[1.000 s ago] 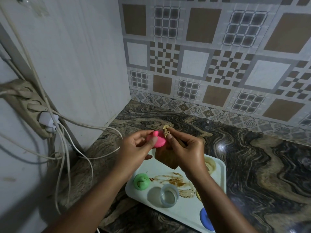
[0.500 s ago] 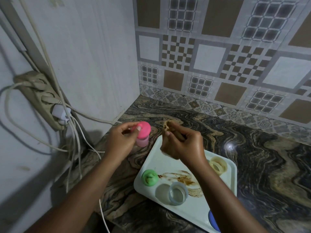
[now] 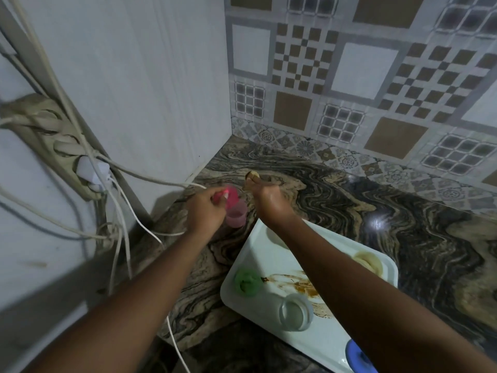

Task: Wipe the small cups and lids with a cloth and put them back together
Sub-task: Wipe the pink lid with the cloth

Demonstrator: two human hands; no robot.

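Over the far left part of the marbled desk [image 3: 349,211], just beyond the tray, the left hand [image 3: 204,212] grips the pink cup [image 3: 236,215] by its pink lid [image 3: 230,195], fingers curled round the top. Whether the cup touches the desk cannot be told. Just to its right, the right hand [image 3: 270,197] is closed round a small beige cloth [image 3: 252,175], a scrap of which pokes out past the fingertips. Nearer, on the white tray [image 3: 258,254], sit a green lid [image 3: 247,281] at the left, a clear cup [image 3: 295,313] standing open beside a brown smear [image 3: 298,285], a pale yellow piece [image 3: 368,261] at the right and a blue lid [image 3: 357,356] at the near edge. A power strip [image 3: 53,135] with cables [image 3: 150,176] hangs on the left wall.
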